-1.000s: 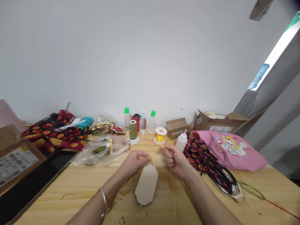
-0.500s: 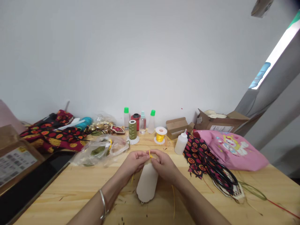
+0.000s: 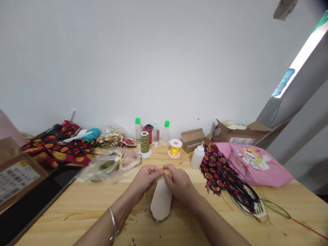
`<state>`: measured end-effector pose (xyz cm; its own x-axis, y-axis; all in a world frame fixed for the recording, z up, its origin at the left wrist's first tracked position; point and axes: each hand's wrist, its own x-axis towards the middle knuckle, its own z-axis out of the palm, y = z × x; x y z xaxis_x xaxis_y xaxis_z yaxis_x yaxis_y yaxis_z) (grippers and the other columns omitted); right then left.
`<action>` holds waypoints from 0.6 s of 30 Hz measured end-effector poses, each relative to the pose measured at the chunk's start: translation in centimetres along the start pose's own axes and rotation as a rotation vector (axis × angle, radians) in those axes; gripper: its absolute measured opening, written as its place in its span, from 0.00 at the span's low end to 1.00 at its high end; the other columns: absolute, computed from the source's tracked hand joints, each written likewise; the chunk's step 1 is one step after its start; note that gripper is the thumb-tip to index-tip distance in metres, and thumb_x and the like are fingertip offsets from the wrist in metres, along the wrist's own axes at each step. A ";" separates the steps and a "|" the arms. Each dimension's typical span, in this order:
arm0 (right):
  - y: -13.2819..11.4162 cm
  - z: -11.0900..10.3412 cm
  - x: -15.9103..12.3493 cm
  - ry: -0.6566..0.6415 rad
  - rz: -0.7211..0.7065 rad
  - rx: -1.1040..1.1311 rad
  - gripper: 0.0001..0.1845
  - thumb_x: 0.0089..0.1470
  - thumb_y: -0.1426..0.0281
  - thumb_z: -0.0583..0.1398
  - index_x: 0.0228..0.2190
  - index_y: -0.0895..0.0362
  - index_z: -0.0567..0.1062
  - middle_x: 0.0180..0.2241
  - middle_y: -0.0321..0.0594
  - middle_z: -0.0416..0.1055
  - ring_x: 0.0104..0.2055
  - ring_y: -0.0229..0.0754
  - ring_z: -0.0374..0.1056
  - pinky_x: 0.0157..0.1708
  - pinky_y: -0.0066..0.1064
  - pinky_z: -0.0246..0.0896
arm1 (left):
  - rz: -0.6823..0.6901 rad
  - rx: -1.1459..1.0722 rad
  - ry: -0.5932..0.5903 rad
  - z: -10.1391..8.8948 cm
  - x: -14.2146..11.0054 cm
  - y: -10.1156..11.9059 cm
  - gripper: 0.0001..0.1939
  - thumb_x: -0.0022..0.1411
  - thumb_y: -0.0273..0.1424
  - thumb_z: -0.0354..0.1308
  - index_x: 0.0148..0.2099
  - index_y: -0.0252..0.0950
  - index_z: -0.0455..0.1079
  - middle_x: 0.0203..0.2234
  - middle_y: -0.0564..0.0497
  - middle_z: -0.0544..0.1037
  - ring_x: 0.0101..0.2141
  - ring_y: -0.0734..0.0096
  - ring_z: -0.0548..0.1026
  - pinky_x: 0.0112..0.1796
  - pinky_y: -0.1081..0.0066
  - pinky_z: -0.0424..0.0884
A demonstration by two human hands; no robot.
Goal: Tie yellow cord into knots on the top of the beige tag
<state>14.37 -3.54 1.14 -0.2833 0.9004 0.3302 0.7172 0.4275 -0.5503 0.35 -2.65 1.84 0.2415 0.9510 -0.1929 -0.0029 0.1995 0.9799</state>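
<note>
1. Pinching is done by two hands at once: one yellow cord [image 3: 165, 172] is gripped between thumb and fingertips of the left hand [image 3: 149, 175] and of the right hand [image 3: 179, 181], both narrowed and nearly meeting.
2. One pale plaque [image 3: 161, 201] with a scalloped lower edge is seen just below the fingertips, between the two forearms; its upper right edge is overlapped by the right hand. One small loop is carried at its lower end. Whether it is touched by the wooden table [image 3: 97, 208] cannot be told.
3. One silver bracelet [image 3: 112, 222] is worn on the left wrist.
4. Three spools are stood beyond the hands: one olive spool [image 3: 145, 142], one red spool [image 3: 148, 130] and one yellow spool [image 3: 175, 150].
5. Four bottles are counted: two green-capped bottles [image 3: 165, 135], one clear bottle [image 3: 155, 137] with a pale blue cap, and one white squeeze bottle [image 3: 197, 158], by which a tilted spout is borne.
6. Two open cartons are placed at the back right, one small carton [image 3: 191, 142] and one larger carton [image 3: 239, 133]; one pink bag [image 3: 256, 167] is laid before the larger.
7. Two clear plastic bags [image 3: 130, 159] are left of the spools, one behind the other.
</note>
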 end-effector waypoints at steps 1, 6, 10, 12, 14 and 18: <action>0.0 -0.1 0.0 0.017 0.000 -0.037 0.11 0.48 0.68 0.49 0.34 0.54 0.67 0.15 0.32 0.62 0.18 0.35 0.57 0.19 0.23 0.43 | 0.006 -0.016 0.000 0.0 0.1 -0.1 0.13 0.41 0.38 0.57 0.21 0.31 0.65 0.08 0.62 0.55 0.11 0.86 0.47 0.14 0.79 0.39; 0.1 -0.4 0.1 0.048 0.034 -0.104 0.10 0.48 0.65 0.50 0.29 0.53 0.69 0.15 0.33 0.65 0.19 0.34 0.59 0.19 0.22 0.43 | 0.021 -0.052 -0.028 -0.3 0.4 -0.6 0.13 0.43 0.38 0.56 0.24 0.31 0.65 0.09 0.62 0.56 0.11 0.86 0.48 0.14 0.80 0.39; 0.0 -0.5 0.2 0.052 0.046 -0.082 0.09 0.47 0.65 0.52 0.27 0.54 0.70 0.14 0.32 0.65 0.17 0.33 0.58 0.18 0.22 0.43 | 0.025 -0.025 -0.016 -0.3 0.5 -0.4 0.12 0.43 0.36 0.57 0.23 0.31 0.66 0.11 0.59 0.62 0.11 0.87 0.51 0.14 0.80 0.41; -0.2 -0.6 0.2 0.048 0.050 -0.070 0.08 0.46 0.66 0.52 0.27 0.54 0.70 0.13 0.31 0.64 0.17 0.33 0.57 0.18 0.22 0.44 | 0.023 -0.009 -0.011 -0.3 0.3 -0.1 0.11 0.42 0.36 0.57 0.23 0.31 0.67 0.11 0.59 0.63 0.11 0.86 0.52 0.14 0.80 0.42; -0.3 -0.6 0.2 0.046 0.051 -0.058 0.08 0.46 0.66 0.52 0.27 0.55 0.70 0.13 0.31 0.64 0.17 0.33 0.57 0.18 0.22 0.44 | 0.019 0.000 -0.002 -0.2 0.2 0.1 0.11 0.42 0.35 0.58 0.23 0.31 0.67 0.10 0.59 0.64 0.11 0.86 0.53 0.14 0.80 0.42; -0.1 -0.5 0.1 0.055 0.039 -0.020 0.09 0.47 0.67 0.52 0.28 0.55 0.70 0.17 0.33 0.67 0.19 0.33 0.60 0.19 0.22 0.47 | 0.004 -0.005 0.051 -0.2 0.1 0.1 0.10 0.40 0.35 0.59 0.24 0.32 0.68 0.11 0.58 0.67 0.11 0.86 0.54 0.14 0.79 0.44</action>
<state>14.57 -3.58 1.64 -0.2203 0.9102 0.3507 0.7396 0.3903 -0.5483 0.14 -2.52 1.89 0.1917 0.9626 -0.1913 -0.0088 0.1966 0.9804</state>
